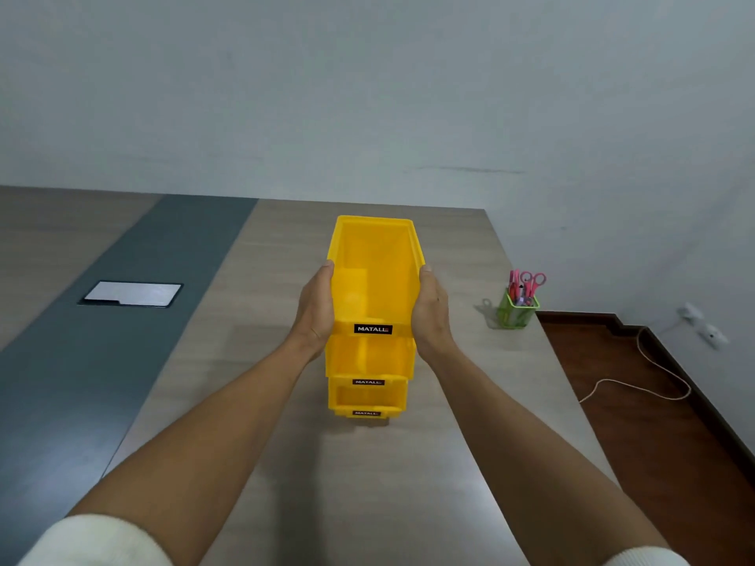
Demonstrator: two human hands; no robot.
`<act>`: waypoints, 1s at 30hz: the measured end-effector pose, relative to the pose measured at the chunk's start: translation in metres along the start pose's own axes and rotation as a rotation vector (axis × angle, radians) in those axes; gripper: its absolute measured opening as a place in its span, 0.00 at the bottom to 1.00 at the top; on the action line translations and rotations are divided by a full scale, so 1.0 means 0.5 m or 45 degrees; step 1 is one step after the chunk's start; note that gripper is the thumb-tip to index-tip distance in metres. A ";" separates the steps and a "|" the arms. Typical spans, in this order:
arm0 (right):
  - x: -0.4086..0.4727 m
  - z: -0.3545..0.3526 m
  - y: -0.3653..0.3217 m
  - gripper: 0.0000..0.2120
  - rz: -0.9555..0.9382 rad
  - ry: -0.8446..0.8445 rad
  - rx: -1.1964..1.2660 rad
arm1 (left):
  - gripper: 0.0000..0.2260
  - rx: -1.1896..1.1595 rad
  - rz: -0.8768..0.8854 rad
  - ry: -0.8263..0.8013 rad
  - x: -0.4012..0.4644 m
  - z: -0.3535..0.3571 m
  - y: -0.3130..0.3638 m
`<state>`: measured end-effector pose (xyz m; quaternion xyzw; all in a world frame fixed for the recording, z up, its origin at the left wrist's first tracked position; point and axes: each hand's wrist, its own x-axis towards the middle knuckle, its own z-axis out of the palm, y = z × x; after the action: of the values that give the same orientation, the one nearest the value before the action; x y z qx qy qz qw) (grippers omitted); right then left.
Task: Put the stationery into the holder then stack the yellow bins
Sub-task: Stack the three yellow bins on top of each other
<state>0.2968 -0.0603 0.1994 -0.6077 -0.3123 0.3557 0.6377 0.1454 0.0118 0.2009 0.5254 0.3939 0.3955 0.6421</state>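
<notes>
Three yellow bins stand stacked at the middle of the table. The top yellow bin (374, 275) is empty and carries a black label on its front lip. My left hand (316, 310) presses its left wall and my right hand (431, 312) presses its right wall, so both grip it. Under it the middle bin (367, 359) and the bottom bin (365, 404) show only their fronts. A green mesh holder (517, 314) stands to the right near the table edge, with red-handled scissors (531, 281) and pens upright in it.
The wooden table (367, 484) has a dark grey strip on the left with a metal cable hatch (132, 294). Its right edge drops to a dark wood floor with a loose cord (653, 381). A pale wall runs behind.
</notes>
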 end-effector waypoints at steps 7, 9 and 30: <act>-0.002 -0.007 0.022 0.26 -0.022 -0.003 -0.014 | 0.23 0.022 0.016 -0.011 0.004 0.000 -0.011; -0.005 -0.005 0.020 0.25 -0.048 -0.009 -0.039 | 0.23 0.028 0.013 -0.039 0.004 -0.005 -0.013; -0.092 -0.076 0.153 0.11 -0.155 -0.119 -0.354 | 0.20 0.386 -0.016 -0.088 -0.085 -0.085 -0.147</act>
<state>0.2973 -0.1188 0.1222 -0.6529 -0.4239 0.2977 0.5527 0.0974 -0.0218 0.1261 0.6272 0.4299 0.3092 0.5711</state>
